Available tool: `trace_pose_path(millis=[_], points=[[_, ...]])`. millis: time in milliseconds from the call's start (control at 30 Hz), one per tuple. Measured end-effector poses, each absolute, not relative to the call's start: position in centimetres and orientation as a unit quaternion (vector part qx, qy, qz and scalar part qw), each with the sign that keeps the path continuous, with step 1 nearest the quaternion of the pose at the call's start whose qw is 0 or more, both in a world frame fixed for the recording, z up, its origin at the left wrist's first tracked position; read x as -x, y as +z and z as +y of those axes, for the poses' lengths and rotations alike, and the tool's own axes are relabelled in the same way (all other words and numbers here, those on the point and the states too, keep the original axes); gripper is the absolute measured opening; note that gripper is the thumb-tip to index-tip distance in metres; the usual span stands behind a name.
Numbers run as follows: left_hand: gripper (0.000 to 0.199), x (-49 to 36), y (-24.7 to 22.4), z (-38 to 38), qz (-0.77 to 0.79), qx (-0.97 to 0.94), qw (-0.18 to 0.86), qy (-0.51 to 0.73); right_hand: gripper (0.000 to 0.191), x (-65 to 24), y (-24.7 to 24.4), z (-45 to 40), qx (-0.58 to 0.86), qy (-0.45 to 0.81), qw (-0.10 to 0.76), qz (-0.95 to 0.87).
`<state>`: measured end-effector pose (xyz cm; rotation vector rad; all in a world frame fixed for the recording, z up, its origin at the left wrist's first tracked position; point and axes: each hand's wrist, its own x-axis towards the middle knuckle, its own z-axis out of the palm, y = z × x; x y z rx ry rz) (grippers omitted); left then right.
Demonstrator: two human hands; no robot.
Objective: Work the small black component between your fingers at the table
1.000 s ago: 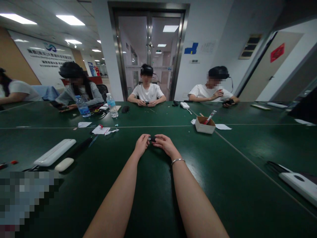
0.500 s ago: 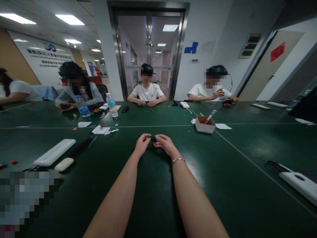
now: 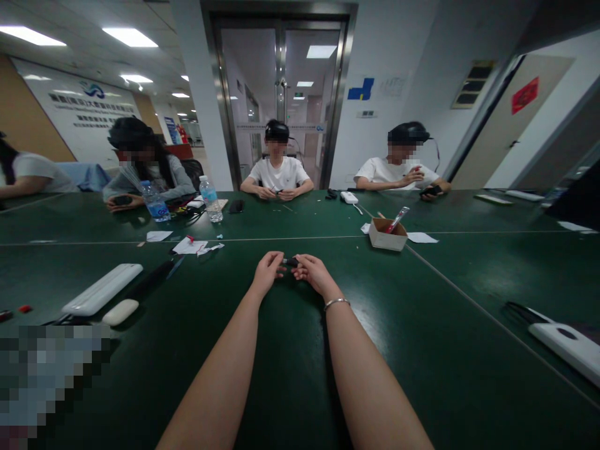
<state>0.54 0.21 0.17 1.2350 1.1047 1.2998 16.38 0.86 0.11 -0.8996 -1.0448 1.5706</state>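
Both my hands meet above the green table [image 3: 290, 350], in the middle of the view. Between them is a small black object [image 3: 292, 262], with a thin pale or metallic-looking part at its left end; its kind is too small to tell. My right hand [image 3: 313, 273], with a silver bracelet [image 3: 337, 304] at the wrist, grips the black body between thumb and fingertips. The fingers of my left hand [image 3: 268, 272] are closed in a pinch at the pale left end. The fingertips partly hide both ends of the object.
Beyond my hands lie scraps of paper [image 3: 190, 247] and a small open box [image 3: 388, 237] holding a tool. White devices [image 3: 103, 289] and a white oval case [image 3: 120, 312] lie left. Bottles [image 3: 212, 201] stand farther back. Several people sit across the table.
My left hand has shifted slightly left, away from my right hand. More of the small black object and its pale left end now shows between them.
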Motion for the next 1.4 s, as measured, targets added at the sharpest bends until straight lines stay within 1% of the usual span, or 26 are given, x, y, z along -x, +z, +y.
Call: trace_pose_path(millis=[333,500,700,1033,1133,1267,1333,1400], points=[[0.027,-0.19,-0.17,0.4,0.426,-0.57,0.447,0.542,0.019,-16.48,0.08,0.89,0.373,0.648,0.508,-0.428],[0.027,-0.06,-0.43,0.64,0.392,-0.584,0.439,0.559,0.019,-16.46,0.06,0.92,0.378,0.647,0.509,-0.424],[0.03,-0.01,-0.41,0.63,0.388,-0.581,0.456,0.551,0.018,-16.44,-0.06,1.04,0.377,0.649,0.51,-0.42],[0.033,-0.23,-0.23,0.65,0.442,-0.541,0.468,0.541,0.023,-16.61,-0.18,0.96,0.36,0.653,0.498,-0.442],[0.032,-0.34,-0.14,0.49,0.461,-0.536,0.454,0.543,0.025,-16.65,-0.09,0.83,0.35,0.654,0.486,-0.462],[0.035,-0.47,-0.15,0.3,0.493,-0.545,0.436,0.52,0.03,-16.71,-0.15,0.87,0.333,0.66,0.477,-0.476],[0.038,-0.57,-0.19,0.29,0.509,-0.547,0.424,0.512,0.03,-16.72,-0.15,0.9,0.332,0.661,0.482,-0.47],[0.035,-0.66,-0.2,0.34,0.519,-0.542,0.415,0.515,0.029,-16.7,-0.09,0.88,0.339,0.657,0.493,-0.458]])
